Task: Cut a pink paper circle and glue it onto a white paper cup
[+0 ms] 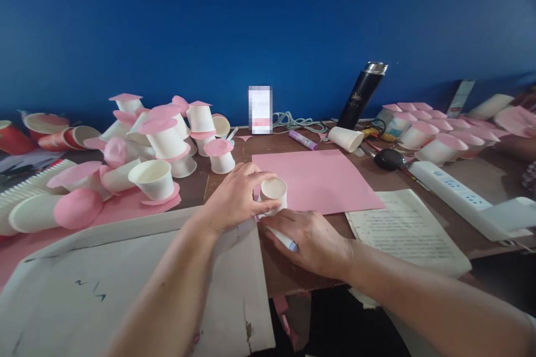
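Observation:
A white paper cup, its round end facing up, stands at the near left edge of a sheet of pink paper. My left hand is closed around the cup's left side, thumb and fingers on its wall. Between the fingers of my right hand is a white marker with a light blue end. That hand rests close against the cup's near side, and its fingers hide the marker's tip. Below the left wrist lies a worn white board.
At left sit several white cups with pink paper discs attached. More pink-topped cups crowd the right. Behind the pink sheet are a glue stick, a tipped cup stack, a phone and a black flask. A power strip lies right.

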Demonstrator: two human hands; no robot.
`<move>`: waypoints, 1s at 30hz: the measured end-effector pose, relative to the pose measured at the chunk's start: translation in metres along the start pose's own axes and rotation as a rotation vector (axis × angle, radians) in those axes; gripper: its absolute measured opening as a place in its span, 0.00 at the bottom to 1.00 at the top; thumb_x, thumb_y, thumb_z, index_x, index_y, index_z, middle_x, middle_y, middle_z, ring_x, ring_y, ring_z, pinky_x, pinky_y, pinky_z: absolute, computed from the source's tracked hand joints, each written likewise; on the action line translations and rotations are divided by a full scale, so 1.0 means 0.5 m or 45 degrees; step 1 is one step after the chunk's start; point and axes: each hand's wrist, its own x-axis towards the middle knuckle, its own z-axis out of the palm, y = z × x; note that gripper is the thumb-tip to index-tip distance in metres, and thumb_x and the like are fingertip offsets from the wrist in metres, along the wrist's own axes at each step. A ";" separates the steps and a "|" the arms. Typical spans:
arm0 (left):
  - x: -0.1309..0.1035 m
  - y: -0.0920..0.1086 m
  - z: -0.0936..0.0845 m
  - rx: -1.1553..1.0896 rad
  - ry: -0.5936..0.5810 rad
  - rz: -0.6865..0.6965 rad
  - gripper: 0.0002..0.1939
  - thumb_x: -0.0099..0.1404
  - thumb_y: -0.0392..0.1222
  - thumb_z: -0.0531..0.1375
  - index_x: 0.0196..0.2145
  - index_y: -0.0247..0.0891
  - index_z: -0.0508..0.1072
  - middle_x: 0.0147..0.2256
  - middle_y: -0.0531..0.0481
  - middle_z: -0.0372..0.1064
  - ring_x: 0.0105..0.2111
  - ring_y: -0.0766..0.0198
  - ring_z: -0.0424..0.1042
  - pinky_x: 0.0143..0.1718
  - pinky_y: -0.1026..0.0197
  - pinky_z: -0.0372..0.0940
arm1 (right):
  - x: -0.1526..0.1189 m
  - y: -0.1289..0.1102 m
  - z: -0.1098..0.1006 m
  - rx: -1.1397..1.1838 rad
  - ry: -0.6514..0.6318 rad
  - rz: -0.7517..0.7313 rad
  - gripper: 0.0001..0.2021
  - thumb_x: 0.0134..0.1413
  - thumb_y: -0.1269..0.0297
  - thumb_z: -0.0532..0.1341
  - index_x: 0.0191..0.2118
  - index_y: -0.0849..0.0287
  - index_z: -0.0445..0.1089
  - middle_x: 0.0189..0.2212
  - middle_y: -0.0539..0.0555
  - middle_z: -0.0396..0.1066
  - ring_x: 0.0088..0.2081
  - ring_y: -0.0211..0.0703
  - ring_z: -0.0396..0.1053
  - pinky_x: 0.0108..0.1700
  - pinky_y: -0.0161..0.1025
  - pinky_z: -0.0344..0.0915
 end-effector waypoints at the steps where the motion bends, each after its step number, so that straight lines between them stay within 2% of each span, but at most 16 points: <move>1: 0.000 0.000 0.000 0.001 0.005 0.003 0.27 0.58 0.61 0.58 0.52 0.48 0.70 0.40 0.47 0.64 0.44 0.54 0.64 0.46 0.52 0.60 | 0.001 0.001 0.001 -0.008 -0.012 0.007 0.14 0.64 0.62 0.51 0.49 0.56 0.69 0.42 0.56 0.76 0.40 0.44 0.74 0.36 0.36 0.68; 8: -0.001 -0.002 0.002 -0.005 0.011 0.003 0.27 0.58 0.60 0.59 0.52 0.47 0.70 0.41 0.47 0.64 0.44 0.54 0.65 0.46 0.52 0.60 | -0.009 0.002 -0.002 -0.046 -0.042 -0.003 0.15 0.65 0.62 0.50 0.51 0.56 0.68 0.41 0.56 0.76 0.39 0.44 0.74 0.34 0.37 0.68; 17: 0.000 -0.003 0.003 -0.020 0.004 -0.004 0.28 0.58 0.61 0.58 0.52 0.47 0.71 0.41 0.46 0.65 0.44 0.54 0.65 0.47 0.51 0.60 | -0.048 0.005 -0.022 -0.049 0.037 -0.009 0.11 0.61 0.65 0.54 0.47 0.55 0.71 0.37 0.56 0.77 0.37 0.44 0.75 0.38 0.38 0.70; 22: 0.000 -0.002 0.002 -0.014 0.003 -0.004 0.27 0.59 0.61 0.58 0.52 0.48 0.70 0.41 0.47 0.65 0.44 0.54 0.64 0.46 0.52 0.60 | -0.067 0.011 -0.028 0.039 0.096 -0.021 0.13 0.61 0.67 0.55 0.50 0.55 0.69 0.42 0.55 0.76 0.43 0.45 0.74 0.43 0.40 0.70; 26: 0.000 -0.005 0.004 0.003 -0.007 -0.007 0.28 0.58 0.62 0.57 0.52 0.48 0.70 0.41 0.48 0.65 0.44 0.54 0.64 0.45 0.52 0.61 | -0.082 0.018 -0.074 0.199 0.323 -0.020 0.16 0.57 0.70 0.58 0.52 0.55 0.68 0.35 0.52 0.76 0.33 0.40 0.74 0.35 0.37 0.70; 30: 0.000 -0.006 0.007 0.030 0.007 0.001 0.26 0.58 0.60 0.58 0.52 0.47 0.70 0.41 0.48 0.65 0.44 0.54 0.65 0.45 0.52 0.61 | -0.064 0.030 -0.128 0.264 0.725 0.187 0.13 0.55 0.69 0.61 0.47 0.56 0.72 0.34 0.53 0.76 0.30 0.38 0.73 0.31 0.34 0.69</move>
